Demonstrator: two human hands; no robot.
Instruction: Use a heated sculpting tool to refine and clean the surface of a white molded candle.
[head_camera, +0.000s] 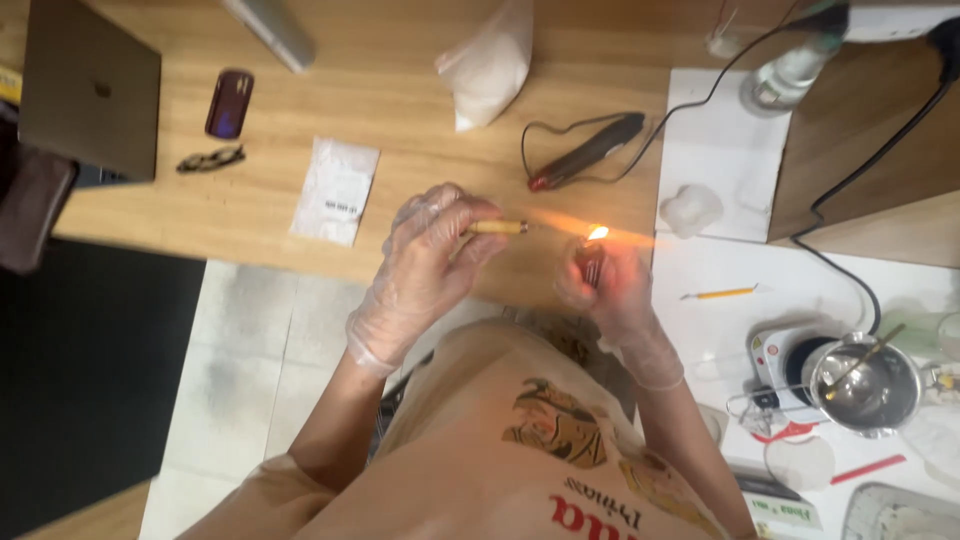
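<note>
The small tan stick (497, 228) is short, round and cork-coloured, held level above the near edge of the wooden table (400, 90). I see the left hand (430, 262) in a thin, clear, crinkled glove pinching one end of it between closed fingertips, so only the free end shows. That end points toward the flame (598, 232), with a gap between them.

The right hand (610, 285), gloved the same way, is wrapped around a dark lighter (590, 262); its flame is small and bright yellow, and an orange glow smears sideways across the picture. Most of the lighter is hidden inside the fist, so I cannot tell its exact shape.

Beyond the hands, a dark pen-shaped tool with a red tip (585, 153) lies on the table with its black cord looped beside it. A clear plastic bag of white powder (490, 65) sits farther off. A white paper sachet (335, 190) lies flat near the left hand. To the right, a shiny steel pot (865, 385) stands on a small white hot plate (785, 355), and a thin yellow stick (718, 294) rests on white paper. The bottle at the top edge is cut off and blurred.
</note>
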